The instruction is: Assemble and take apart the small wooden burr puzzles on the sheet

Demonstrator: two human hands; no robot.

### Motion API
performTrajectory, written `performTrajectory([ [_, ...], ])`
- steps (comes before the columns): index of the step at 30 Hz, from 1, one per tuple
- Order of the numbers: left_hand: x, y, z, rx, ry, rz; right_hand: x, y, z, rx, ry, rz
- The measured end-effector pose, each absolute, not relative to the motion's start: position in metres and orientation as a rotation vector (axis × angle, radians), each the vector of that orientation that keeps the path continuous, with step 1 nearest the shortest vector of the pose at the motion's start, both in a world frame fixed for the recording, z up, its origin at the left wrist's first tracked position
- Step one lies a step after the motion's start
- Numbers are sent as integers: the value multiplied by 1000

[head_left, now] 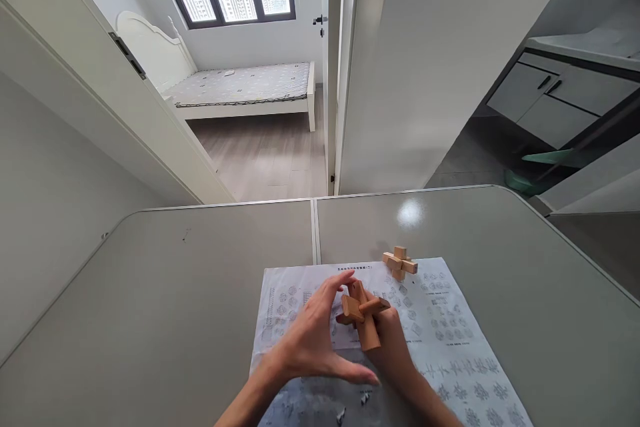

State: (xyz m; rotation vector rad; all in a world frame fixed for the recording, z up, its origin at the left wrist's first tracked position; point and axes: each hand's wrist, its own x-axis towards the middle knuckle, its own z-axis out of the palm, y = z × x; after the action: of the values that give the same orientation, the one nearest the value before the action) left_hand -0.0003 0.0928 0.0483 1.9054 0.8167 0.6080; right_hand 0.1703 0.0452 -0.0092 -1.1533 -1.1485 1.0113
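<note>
In my right hand [393, 340] is a reddish-brown wooden burr puzzle [364, 315] made of interlocked bars, held over a printed sheet. The fingers of that hand wrap behind the bars and are partly hidden. My left hand [320, 333] is beside the puzzle on its left, thumb and fingers spread wide in a curve around it; whether a fingertip touches the wood I cannot tell. A second, paler wooden burr puzzle [399, 263] stands at the sheet's far edge. The instruction sheet [450, 320] shows small diagrams of puzzle pieces and lies flat under both hands.
The grey table [150, 313] has a pale seam [315, 233] running away from me. Small scraps [341, 415] lie on the sheet's near part. Past the table are a doorway with a bed [240, 87], a white wall [415, 67] and, at right, low cabinets [565, 97].
</note>
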Motion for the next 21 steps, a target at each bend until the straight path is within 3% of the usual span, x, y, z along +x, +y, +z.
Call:
performTrajectory([
  [21,-3,99,27,1440,898,934,171,46,4,-1138,-1261,1122],
])
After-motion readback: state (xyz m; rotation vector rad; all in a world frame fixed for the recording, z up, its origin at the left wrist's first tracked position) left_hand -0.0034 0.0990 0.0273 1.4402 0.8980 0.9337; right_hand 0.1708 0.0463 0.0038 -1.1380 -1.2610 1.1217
